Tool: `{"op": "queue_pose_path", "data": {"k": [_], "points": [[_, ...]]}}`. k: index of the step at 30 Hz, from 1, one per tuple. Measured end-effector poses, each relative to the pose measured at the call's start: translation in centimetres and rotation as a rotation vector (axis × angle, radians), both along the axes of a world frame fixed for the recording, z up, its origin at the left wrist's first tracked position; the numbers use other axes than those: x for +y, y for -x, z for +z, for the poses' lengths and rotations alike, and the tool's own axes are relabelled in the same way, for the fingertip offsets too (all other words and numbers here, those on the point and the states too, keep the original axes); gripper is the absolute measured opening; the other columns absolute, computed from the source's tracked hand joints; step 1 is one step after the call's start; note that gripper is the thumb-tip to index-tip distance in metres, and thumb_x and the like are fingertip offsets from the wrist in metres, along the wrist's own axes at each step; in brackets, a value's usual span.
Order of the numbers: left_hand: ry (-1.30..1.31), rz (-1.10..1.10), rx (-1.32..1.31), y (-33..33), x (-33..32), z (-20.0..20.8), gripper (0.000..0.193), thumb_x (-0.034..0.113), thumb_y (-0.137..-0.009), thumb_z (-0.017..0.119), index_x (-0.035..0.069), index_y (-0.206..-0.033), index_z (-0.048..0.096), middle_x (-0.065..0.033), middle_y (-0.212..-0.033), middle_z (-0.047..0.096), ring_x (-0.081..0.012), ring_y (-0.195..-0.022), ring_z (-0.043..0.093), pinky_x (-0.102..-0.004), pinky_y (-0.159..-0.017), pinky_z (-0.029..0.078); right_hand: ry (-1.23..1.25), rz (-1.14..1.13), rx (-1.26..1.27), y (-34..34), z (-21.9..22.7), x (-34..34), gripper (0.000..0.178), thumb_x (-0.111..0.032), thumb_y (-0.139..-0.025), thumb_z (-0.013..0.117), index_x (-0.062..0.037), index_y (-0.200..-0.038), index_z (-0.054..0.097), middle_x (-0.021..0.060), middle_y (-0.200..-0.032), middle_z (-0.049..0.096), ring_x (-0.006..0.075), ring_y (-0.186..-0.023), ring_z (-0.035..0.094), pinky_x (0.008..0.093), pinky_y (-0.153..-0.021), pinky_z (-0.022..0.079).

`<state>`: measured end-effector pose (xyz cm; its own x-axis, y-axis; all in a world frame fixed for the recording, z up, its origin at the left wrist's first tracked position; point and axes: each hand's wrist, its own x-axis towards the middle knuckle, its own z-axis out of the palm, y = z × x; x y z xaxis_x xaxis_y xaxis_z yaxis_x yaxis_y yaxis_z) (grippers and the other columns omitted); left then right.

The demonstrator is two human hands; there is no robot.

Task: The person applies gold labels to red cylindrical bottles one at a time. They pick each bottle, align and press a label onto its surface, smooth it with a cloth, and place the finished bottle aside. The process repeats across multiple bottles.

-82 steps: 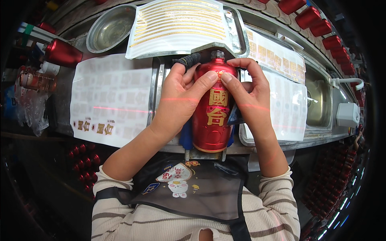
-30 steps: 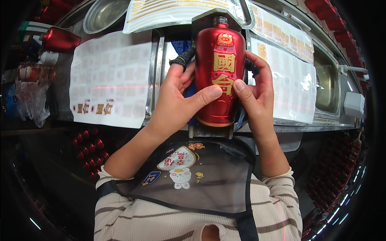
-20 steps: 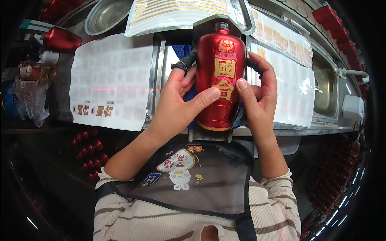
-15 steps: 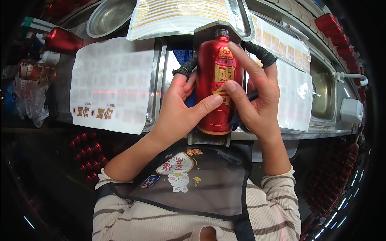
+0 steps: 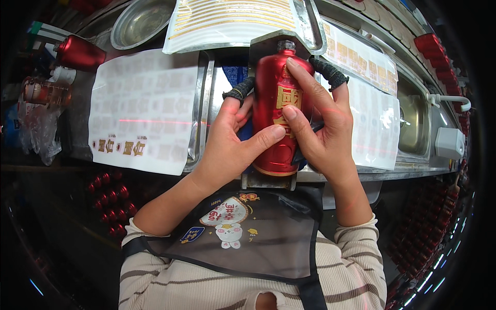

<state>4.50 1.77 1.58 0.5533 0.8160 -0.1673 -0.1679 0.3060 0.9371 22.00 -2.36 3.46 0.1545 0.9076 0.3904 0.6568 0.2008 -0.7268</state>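
A glossy red bottle [image 5: 267, 111] with a dark-capped neck lies in a metal cradle [image 5: 258, 181] in front of me, its neck pointing away. Large gold characters [image 5: 289, 96] run down its front. My left hand [image 5: 230, 134] grips the bottle's left side, thumb across its lower front. From the right, my right hand [image 5: 323, 121] wraps it, with thumb and a fingertip pressed on the gold lettering and covering part of it. Dark wrapped finger covers [image 5: 330, 72] sit on a finger of each hand. Something dark, partly hidden, shows under my right palm.
Decal sheets [image 5: 144, 103] rest on a metal tray at left, with more sheets [image 5: 374, 124] at right and a gold-striped sheet [image 5: 232, 26] behind. A metal bowl [image 5: 142, 23], another red bottle [image 5: 81, 53], a sink [image 5: 413, 119] with a tap [image 5: 452, 99] and a white container [image 5: 449, 143] surround them.
My right hand has shifted a little to the left across the bottle, and its finger now covers the upper emblem. The bottle has moved slightly toward me. My left hand keeps its grip.
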Motion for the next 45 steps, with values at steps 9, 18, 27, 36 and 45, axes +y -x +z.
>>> {"op": "queue_pose_path", "data": {"k": [9, 18, 27, 36, 45], "points": [[-0.021, -0.008, 0.048, 0.0, -0.2, 0.2, 0.049, 0.011, -0.086, 0.079, 0.001, -0.118, 0.043, -0.0163, -0.132, 0.056, -0.0176, -0.122, 0.054, -0.0335, -0.105, 0.042, 0.222, -0.055, 0.534, -0.9, -0.5, -1.0, 0.053, -0.012, -0.092, 0.062, -0.0085, -0.143, 0.052, 0.0136, -0.119, 0.054, 0.0035, -0.066, 0.058, 0.0174, -0.056, 0.045], [0.002, -0.01, 0.049, 0.0, -0.1, 0.5, 0.053, 0.011, -0.086, 0.078, 0.0, -0.123, 0.042, -0.016, -0.131, 0.056, -0.0174, -0.123, 0.054, -0.0329, -0.106, 0.042, 0.257, -0.096, 0.526, -0.3, -0.3, -0.9, 0.065, -0.015, -0.084, 0.075, -0.0052, -0.143, 0.048, 0.0125, -0.119, 0.055, 0.0027, -0.063, 0.053, 0.0167, -0.055, 0.044], [0.047, 0.027, -0.055, -0.5, 0.8, 0.4, 0.042, 0.012, -0.088, 0.076, 0.0, -0.109, 0.041, -0.0234, -0.138, 0.052, -0.02, -0.126, 0.052, -0.0339, -0.107, 0.043, 0.22, -0.106, 0.677, -0.2, 0.0, 0.0, 0.058, -0.013, -0.087, 0.072, 0.0, -0.139, 0.048, 0.0132, -0.123, 0.055, 0.0019, -0.062, 0.052, 0.0169, -0.055, 0.044], [0.105, 0.129, -0.125, -2.4, 3.7, 1.7, 0.034, 0.011, -0.092, 0.072, -0.001, -0.102, 0.041, -0.0233, -0.128, 0.059, -0.0187, -0.115, 0.06, -0.031, -0.095, 0.054, 0.292, -0.135, 0.728, -0.4, 0.8, 1.5, 0.05, -0.013, -0.088, 0.073, 0.0003, -0.131, 0.052, 0.0089, -0.118, 0.058, 0.0002, -0.064, 0.053, 0.0174, -0.055, 0.043], [0.148, 0.114, -0.1, -3.1, 4.5, 2.1, 0.034, 0.011, -0.092, 0.072, -0.002, -0.11, 0.046, -0.0172, -0.116, 0.067, -0.0159, -0.104, 0.065, -0.0289, -0.088, 0.056, 0.337, -0.153, 0.694, -0.1, 1.0, 1.9, 0.045, -0.012, -0.087, 0.075, -0.0005, -0.126, 0.056, 0.0121, -0.116, 0.058, 0.0113, -0.084, 0.067, 0.0217, -0.065, 0.053]]}}
